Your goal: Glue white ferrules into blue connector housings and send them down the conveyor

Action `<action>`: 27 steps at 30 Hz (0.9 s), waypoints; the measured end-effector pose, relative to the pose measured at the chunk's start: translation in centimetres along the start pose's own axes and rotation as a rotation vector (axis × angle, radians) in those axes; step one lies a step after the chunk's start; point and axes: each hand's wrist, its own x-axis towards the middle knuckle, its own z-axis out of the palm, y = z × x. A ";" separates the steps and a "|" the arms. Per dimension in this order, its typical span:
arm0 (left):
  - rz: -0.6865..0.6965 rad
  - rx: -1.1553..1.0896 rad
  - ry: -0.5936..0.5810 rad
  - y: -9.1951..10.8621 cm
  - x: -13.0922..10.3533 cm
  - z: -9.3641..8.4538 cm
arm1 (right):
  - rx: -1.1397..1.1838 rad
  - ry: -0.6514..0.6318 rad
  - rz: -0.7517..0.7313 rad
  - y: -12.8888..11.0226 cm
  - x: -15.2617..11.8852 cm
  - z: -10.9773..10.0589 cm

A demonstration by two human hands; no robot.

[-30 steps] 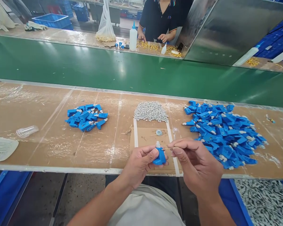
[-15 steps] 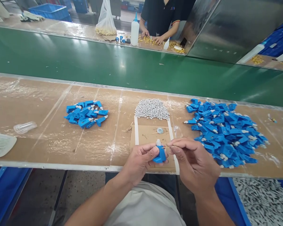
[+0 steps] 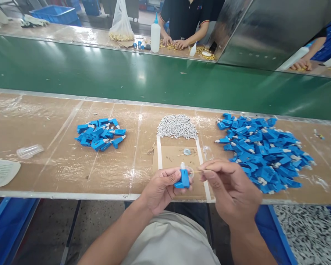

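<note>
Blue part (image 3: 185, 179), pinched by the left hand (image 3: 160, 188); the right hand (image 3: 231, 188) pinches a stick (image 3: 198, 171) beside it. A loosened left pinch could drop the blue part.

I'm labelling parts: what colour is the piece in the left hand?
Blue piece, whitish tip; the head view shows it best.
</note>
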 end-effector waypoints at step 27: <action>0.118 -0.027 0.111 1.8 -0.9 -5.4 | -0.569 -0.260 -0.005 10.1 7.6 -1.2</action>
